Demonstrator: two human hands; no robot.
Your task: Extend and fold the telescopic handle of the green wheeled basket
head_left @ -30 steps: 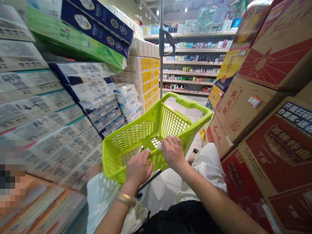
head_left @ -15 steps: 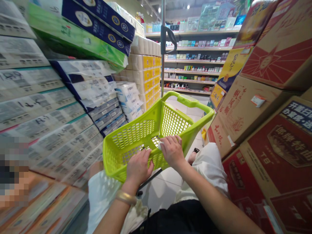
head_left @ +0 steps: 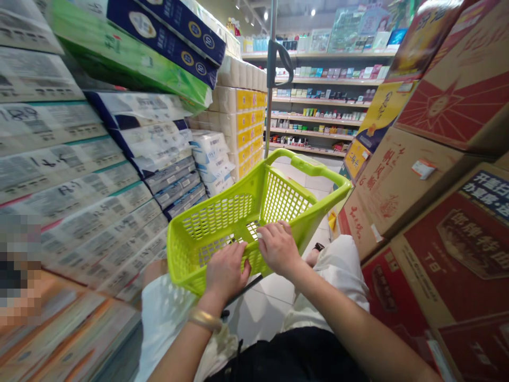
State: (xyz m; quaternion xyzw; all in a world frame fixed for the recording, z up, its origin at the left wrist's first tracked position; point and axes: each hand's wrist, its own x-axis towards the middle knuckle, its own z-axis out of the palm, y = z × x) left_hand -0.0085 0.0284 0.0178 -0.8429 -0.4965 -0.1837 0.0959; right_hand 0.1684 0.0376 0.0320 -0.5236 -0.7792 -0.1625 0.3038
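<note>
A lime-green shopping basket (head_left: 306,165) with perforated sides and a moulded carry handle is in front of me, tilted in view, and I see nothing inside it. My left hand (head_left: 226,269), with a gold bangle at its wrist, curls its fingers over the basket's near rim. Further along that same rim, my right hand (head_left: 279,248) is closed over the edge near the corner. A small white patch shows at its fingertips, too small to tell what it is. Both thumbs lie on the outer side, partly hidden.
Paper packs (head_left: 71,164) are stacked high on the left. Cardboard cartons (head_left: 421,175) rise close on the right. A grey pole with a handle (head_left: 283,63) stands beyond the basket. Stocked shelves (head_left: 318,80) line the back. Pale floor tiles (head_left: 254,307) show between my knees.
The view has shifted slightly, so the shelves, pole and left-hand stacks appear a little further right. Both hands keep their hold on the basket rim.
</note>
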